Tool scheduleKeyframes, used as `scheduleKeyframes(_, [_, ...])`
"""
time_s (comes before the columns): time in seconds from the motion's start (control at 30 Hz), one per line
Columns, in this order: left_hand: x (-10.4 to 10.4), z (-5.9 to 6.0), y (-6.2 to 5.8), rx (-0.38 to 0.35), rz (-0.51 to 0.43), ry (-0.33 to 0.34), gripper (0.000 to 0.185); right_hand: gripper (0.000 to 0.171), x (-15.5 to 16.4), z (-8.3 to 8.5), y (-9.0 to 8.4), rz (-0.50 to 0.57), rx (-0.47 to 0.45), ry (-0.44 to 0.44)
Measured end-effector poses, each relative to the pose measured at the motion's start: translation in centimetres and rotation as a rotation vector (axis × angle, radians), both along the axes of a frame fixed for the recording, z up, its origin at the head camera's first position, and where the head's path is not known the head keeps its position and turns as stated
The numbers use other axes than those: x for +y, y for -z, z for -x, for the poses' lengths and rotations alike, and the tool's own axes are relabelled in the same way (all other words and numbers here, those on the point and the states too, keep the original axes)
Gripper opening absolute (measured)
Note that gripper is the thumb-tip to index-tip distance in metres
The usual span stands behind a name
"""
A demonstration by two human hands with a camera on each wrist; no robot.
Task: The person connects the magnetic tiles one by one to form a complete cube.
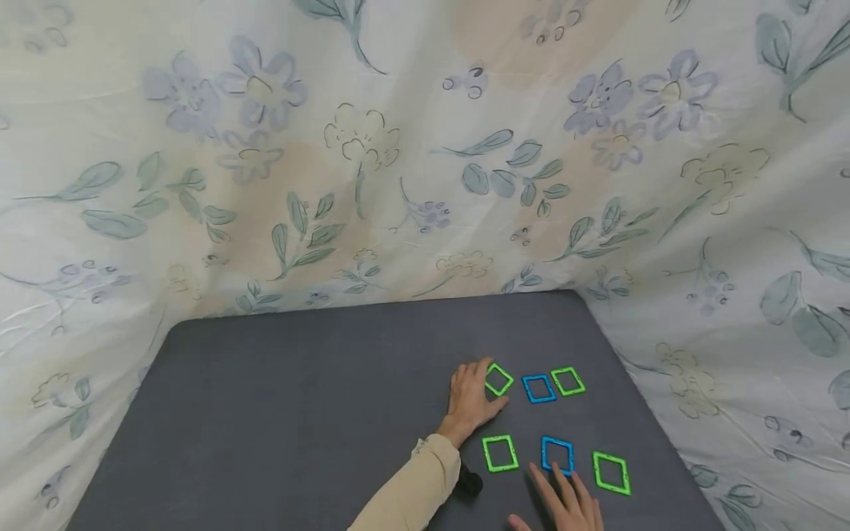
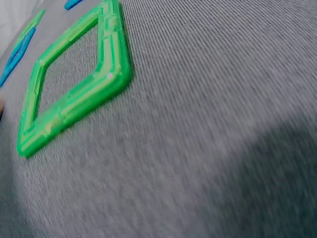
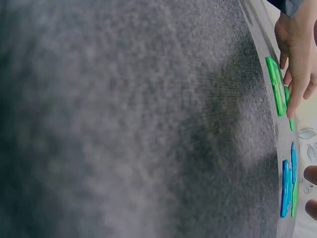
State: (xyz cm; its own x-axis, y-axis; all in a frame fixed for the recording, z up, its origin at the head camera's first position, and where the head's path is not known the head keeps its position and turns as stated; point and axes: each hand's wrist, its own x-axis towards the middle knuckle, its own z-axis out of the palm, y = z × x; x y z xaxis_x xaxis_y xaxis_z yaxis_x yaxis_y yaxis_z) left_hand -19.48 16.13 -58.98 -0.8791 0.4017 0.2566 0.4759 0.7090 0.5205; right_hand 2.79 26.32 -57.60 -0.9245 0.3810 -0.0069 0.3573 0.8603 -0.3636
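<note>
Several flat square frame tiles lie on a dark grey table (image 1: 299, 413). In the far row are a green tile (image 1: 498, 378), a blue tile (image 1: 538, 388) and a green tile (image 1: 567, 380). The near row holds a green tile (image 1: 499, 452), a blue tile (image 1: 556, 453) and a green tile (image 1: 611, 472). My left hand (image 1: 471, 394) lies flat, its fingertips and thumb touching the far-left green tile (image 3: 275, 84). My right hand (image 1: 564, 505) reaches out with straight fingers onto the near blue tile (image 3: 286, 188). The left wrist view fills with one green tile (image 2: 74, 84).
A floral cloth (image 1: 398, 147) hangs behind the table and drapes down both sides. The table's right edge (image 1: 637, 383) runs close to the tiles. A small black object (image 1: 469, 483) sits under my left sleeve (image 1: 418, 487). The left half of the table is bare grey.
</note>
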Motion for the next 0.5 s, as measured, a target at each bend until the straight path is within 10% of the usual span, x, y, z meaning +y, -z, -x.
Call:
scheduleKeyframes(0.27, [-1.7,0.6,-0.3,-0.041,-0.071,0.045,0.057,0.08,-1.0,0.0,1.3,-0.051,0.187,0.007])
scheduleKeyframes(0.5, [-7.2,1.5,-1.8,-0.03,-0.077,0.148,0.06,0.089,-0.4,0.6,0.1,0.04,-0.033,-0.035])
